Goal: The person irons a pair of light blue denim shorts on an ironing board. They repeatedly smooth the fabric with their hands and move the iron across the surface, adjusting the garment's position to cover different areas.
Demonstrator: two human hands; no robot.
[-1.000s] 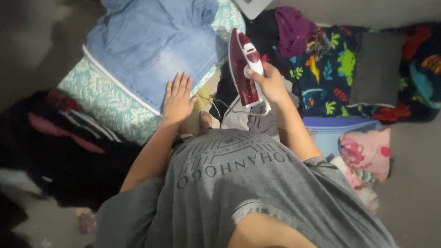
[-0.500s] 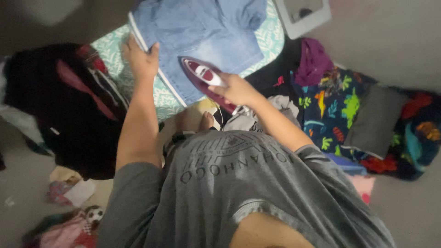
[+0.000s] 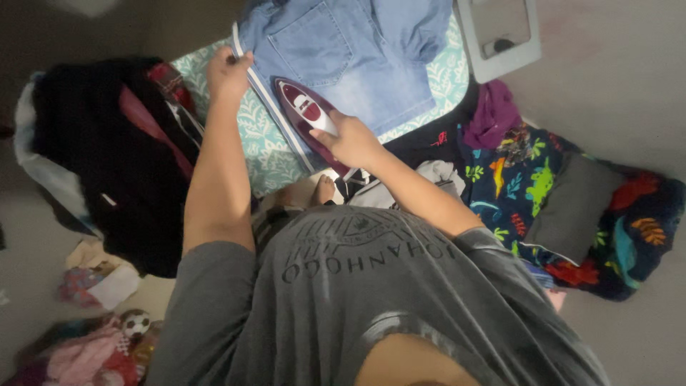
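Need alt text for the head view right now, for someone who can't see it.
The right hand presses a maroon iron onto blue denim shorts on a teal patterned ironing board, while the left hand grips the shorts' edge. Clothes piles surround the board.

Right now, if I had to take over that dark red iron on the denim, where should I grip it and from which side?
Grip the iron by its top handle, coming from above at the rear end, as the right hand does. It lies sole-down on the denim garment with its nose pointing away, so only the handle is safely reachable. The left hand pins the garment's edge, so avoid that side.
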